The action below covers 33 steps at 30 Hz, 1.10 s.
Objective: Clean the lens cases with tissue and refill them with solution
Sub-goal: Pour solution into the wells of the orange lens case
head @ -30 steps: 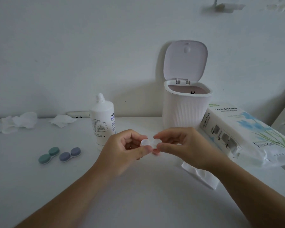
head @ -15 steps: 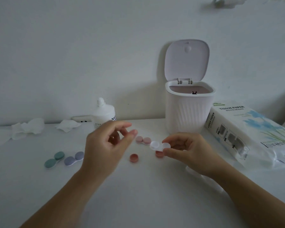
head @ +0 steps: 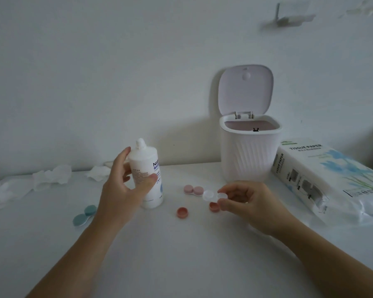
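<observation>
Left fingers (head: 127,171) around solution bottle (head: 148,177); right fingers (head: 228,204) pinching empty clear case (head: 213,195).

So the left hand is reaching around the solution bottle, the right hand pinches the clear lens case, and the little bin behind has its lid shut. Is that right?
Not quite: the head view shows the bin with its lid flipped up and open. The rest stands: the left hand is around the solution bottle and the right hand pinches the clear lens case.
</observation>
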Available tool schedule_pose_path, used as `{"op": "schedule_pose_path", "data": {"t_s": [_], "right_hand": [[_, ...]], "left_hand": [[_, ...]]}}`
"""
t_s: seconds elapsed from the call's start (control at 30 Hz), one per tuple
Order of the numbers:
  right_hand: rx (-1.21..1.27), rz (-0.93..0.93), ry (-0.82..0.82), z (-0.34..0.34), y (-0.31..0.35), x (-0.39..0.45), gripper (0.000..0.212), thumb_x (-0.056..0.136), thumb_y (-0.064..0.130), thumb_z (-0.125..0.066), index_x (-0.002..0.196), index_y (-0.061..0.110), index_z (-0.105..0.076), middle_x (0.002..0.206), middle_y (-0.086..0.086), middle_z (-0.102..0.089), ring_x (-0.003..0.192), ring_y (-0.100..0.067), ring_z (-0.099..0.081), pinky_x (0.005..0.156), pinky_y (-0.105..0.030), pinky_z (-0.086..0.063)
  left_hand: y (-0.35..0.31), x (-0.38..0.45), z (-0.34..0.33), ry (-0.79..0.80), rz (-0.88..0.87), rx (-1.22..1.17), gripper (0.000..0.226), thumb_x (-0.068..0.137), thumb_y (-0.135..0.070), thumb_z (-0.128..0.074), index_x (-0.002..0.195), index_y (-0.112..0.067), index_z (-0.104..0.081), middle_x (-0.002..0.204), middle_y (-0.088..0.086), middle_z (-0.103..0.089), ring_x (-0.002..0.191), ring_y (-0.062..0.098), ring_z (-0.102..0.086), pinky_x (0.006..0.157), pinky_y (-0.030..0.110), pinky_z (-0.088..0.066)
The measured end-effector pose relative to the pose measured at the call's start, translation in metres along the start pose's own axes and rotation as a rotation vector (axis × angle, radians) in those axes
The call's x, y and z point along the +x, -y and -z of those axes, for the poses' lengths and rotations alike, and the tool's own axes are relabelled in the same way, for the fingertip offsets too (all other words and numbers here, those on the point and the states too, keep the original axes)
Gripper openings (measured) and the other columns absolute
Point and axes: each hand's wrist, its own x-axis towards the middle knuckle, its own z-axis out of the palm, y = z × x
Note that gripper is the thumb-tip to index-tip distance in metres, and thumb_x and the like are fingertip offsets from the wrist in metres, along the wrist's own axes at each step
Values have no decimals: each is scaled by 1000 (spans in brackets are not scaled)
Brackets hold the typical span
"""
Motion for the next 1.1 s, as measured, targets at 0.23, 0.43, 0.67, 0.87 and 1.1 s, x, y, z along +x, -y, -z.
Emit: {"op": "schedule_pose_path", "data": {"t_s": [0.23, 0.43, 0.67, 0.87, 1.1], "right_hand": [[1, -4, 12, 0, -1, 1, 12, 85, 19, -78, 96, 14, -76, 88, 0, -80, 88, -21, -76, 92, -50, -55], [100, -83, -23, -2, -3, 2, 25, 83, 12, -79, 107, 12, -72, 95, -16, -78, 91, -18, -77, 98, -39, -52], [63, -3, 18, 3, 2, 0, 14, 79, 24, -79, 91, 31, -78, 82, 5, -80, 80, -5, -75, 77, -16, -53], [100, 46, 10, 5, 3, -1, 18, 82, 18, -77, 93, 32, -78, 83, 3, -80, 81, -8, -76, 81, -18, -57], [41, 122, 11, 7, 6, -2, 18, 80, 30, -75, 98, 32, -77, 85, 8, -80, 82, -6, -76, 77, -11, -54]], "left_hand": [[14, 5, -7, 56, 109, -81, 84, 60, -51, -79, 136, -44, -45, 116, -16, -73, 106, 8, -70, 96, 50, -55], [11, 5, -6, 36, 16, -56, 68, 59, -47, -82, 122, -39, -60, 107, -17, -73, 92, 4, -72, 83, 38, -61], [-9, 7, -3, 208, -310, 157, 76, 65, -47, -81, 135, -46, -51, 120, -25, -65, 111, 3, -61, 90, 21, -49], [-7, 13, -4, 341, -482, 340, 75, 69, -45, -78, 138, -44, -49, 123, -23, -56, 120, 9, -52, 100, 34, -47], [8, 12, -4, 318, -583, 419, 78, 68, -42, -80, 140, -42, -51, 129, -16, -55, 121, 14, -52, 102, 29, -42]]}}
